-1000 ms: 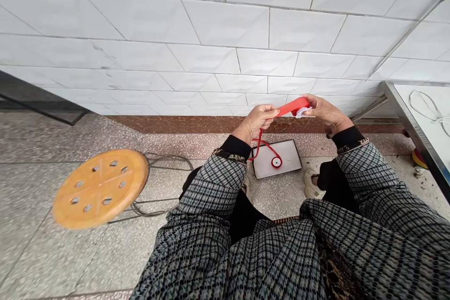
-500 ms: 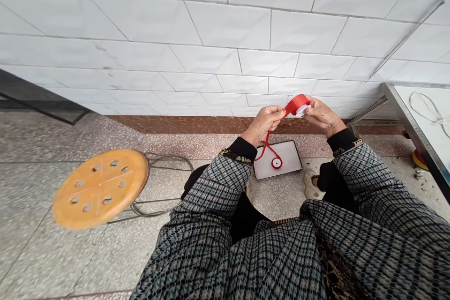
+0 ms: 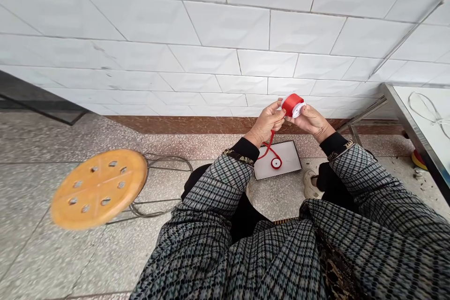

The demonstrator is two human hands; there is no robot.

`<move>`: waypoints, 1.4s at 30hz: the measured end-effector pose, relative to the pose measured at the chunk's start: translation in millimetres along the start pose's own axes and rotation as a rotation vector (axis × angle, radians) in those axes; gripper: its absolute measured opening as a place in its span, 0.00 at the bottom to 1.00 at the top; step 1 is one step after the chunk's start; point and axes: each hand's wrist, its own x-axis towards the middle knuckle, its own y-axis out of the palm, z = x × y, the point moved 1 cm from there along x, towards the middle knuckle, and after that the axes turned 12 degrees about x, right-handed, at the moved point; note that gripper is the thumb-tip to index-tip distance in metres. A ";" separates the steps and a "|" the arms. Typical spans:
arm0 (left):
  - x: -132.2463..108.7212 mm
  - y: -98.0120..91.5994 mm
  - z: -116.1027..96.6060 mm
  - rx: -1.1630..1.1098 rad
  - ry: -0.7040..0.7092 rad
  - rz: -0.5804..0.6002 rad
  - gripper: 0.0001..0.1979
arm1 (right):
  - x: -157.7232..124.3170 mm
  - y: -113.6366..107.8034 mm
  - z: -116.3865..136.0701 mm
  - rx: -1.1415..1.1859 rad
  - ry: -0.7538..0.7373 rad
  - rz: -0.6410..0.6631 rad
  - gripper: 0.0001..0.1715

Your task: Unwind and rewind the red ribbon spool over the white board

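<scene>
Left hand: fingers curled, grasping the near-left side of a white-flanged spool wound with shiny red ribbon. Right hand: thumb on the right-hand white flange, fingers underneath, grasping too. Spool is up between both hands, clear of the floor, tilted, before the white tiled wall.

Main risk, as judged: slack. If the left fingers ease while the spool turns, outer wraps could spring loose. A rim-only hold on the right might let it slip and drop, unrolling.

Below the left hand: narrow red strip hangs in a loose bend down to a small red roll with a white centre, over a shallow white dark-edged tray. Whether strip and spool ribbon join: cannot tell. A sharp lift could tug the roll or twist the strip.

Further out: pale shoe near the tray; a careless step might knock it.
</scene>
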 end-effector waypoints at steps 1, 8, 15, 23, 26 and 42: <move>-1.2 -1.6 -2.6 0.000 -0.018 -0.002 0.22 | 0.4 -0.8 0.8 -0.011 0.010 -0.014 0.39; -6.5 -19.5 -10.5 0.158 -0.235 0.046 0.17 | -5.6 3.0 33.6 -0.482 0.162 0.026 0.33; -6.7 -16.3 -1.0 0.297 -0.280 0.036 0.14 | -9.6 3.1 35.2 -1.107 0.107 0.017 0.30; -11.1 -23.2 -22.2 0.418 -0.189 -0.133 0.09 | -9.4 -28.7 60.5 -1.093 0.004 -0.138 0.32; -11.5 -26.5 -24.0 0.407 -0.184 -0.112 0.11 | -11.9 -36.9 65.1 -1.075 -0.001 -0.146 0.34; -13.9 -18.1 -26.9 0.279 -0.125 -0.036 0.18 | -12.9 -18.0 49.1 -0.431 -0.006 -0.114 0.47</move>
